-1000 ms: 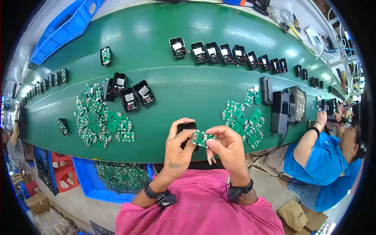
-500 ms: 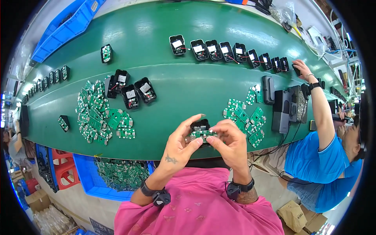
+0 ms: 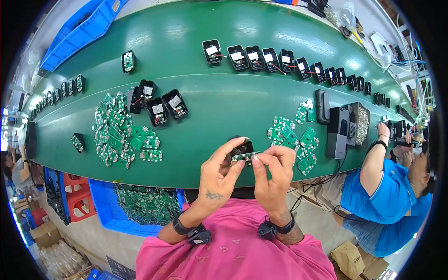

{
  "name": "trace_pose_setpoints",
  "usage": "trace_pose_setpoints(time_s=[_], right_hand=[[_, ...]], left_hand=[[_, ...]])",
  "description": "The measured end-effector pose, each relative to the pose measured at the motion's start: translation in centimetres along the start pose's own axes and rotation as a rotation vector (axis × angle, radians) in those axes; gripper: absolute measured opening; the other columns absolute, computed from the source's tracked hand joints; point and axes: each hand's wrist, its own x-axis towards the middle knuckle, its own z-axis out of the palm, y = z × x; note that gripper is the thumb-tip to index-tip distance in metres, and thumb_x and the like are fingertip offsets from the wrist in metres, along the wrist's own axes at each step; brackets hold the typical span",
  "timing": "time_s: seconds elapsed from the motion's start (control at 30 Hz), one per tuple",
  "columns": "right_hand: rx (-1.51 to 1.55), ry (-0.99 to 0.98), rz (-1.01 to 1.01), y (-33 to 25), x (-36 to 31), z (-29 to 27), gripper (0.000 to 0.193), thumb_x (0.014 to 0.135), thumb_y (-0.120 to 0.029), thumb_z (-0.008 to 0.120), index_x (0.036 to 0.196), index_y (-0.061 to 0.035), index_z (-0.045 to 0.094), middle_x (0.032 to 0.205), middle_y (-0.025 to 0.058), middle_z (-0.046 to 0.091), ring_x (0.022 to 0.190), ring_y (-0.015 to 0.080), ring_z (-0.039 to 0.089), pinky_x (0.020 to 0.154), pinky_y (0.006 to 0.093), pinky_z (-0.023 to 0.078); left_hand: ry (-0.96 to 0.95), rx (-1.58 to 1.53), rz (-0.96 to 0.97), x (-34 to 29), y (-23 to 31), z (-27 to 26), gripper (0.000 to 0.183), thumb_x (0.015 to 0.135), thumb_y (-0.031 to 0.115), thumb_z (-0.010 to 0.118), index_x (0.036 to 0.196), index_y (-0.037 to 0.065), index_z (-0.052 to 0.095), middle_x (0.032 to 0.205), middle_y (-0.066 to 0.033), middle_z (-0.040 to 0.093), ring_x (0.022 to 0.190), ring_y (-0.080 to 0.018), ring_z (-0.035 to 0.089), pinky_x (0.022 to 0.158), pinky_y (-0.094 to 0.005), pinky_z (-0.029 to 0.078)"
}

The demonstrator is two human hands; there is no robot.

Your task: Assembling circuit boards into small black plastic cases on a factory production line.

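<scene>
My left hand (image 3: 217,175) is closed round a small black plastic case (image 3: 242,148), index finger at its far rim. Its thumb presses on a green circuit board (image 3: 238,157) that sits tilted at the near side of the case. At the board's right end, my right hand (image 3: 273,172) pinches a small white piece (image 3: 254,157) that looks like a connector plug. The fingers partly hide it, and any wire on it is hard to make out. Left of my hands, a heap of green circuit boards (image 3: 112,135) lies beside several open black cases (image 3: 175,104).
Another board pile (image 3: 291,135) lies to the right, near a black device (image 3: 337,133) and a bin of small metal parts (image 3: 360,123). A row of open cases (image 3: 254,58) crosses the far green table (image 3: 196,140). A co-worker in blue (image 3: 380,191) sits at right; a blue crate (image 3: 100,205) stands below the edge.
The board has tipped more edge-on in the case, and my right fingers have shifted onto the white piece. The co-worker's arm has drawn back from the case row.
</scene>
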Motion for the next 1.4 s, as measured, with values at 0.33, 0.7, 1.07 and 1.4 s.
trace_pose_setpoints(time_s=[0.33,0.7,1.07,1.4], right_hand=[[0.1,-0.373,-0.1,-0.8,2.2,-2.0,0.006,0.083,-0.001,0.068,0.085,0.0002,0.062,0.074,0.0125,0.06,0.065,0.0312,0.06,0.058,0.0404,0.047],[0.174,-0.45,0.021,-0.8,2.3,-2.4,0.005,0.084,-0.002,0.066,0.084,0.0009,0.062,0.072,0.0126,0.06,0.063,0.03,0.06,0.056,0.0396,0.045],[0.038,-0.223,-0.068,0.3,1.1,0.6,0.005,0.086,-0.003,0.067,0.087,0.0009,0.064,0.069,0.0093,0.058,0.055,0.0196,0.056,0.052,0.0313,0.043],[0.571,-0.098,0.442,0.5,0.5,0.4,0.009,0.094,-0.005,0.066,0.094,0.0029,0.063,0.077,0.0027,0.064,0.058,0.0052,0.055,0.051,0.02,0.042]], left_hand=[[-0.03,0.292,0.182,-0.3,1.6,-1.3,0.041,0.093,-0.007,0.06,0.133,-0.002,0.056,0.129,-0.0128,0.059,0.111,-0.0178,0.061,0.093,-0.0293,0.053],[-0.076,0.476,0.297,0.1,2.9,-1.3,0.044,0.084,-0.009,0.06,0.125,0.007,0.065,0.118,-0.0199,0.064,0.097,-0.0351,0.068,0.081,-0.0375,0.056],[0.058,0.454,0.246,0.3,0.4,-1.3,0.044,0.088,-0.008,0.061,0.13,0.005,0.061,0.118,-0.0164,0.062,0.094,-0.0259,0.07,0.074,-0.0321,0.058],[-0.111,0.13,0.016,1.0,1.1,-2.7,0.06,0.084,-0.01,0.068,0.14,0.004,0.05,0.129,-0.0131,0.058,0.095,-0.0195,0.07,0.077,-0.0283,0.061]])
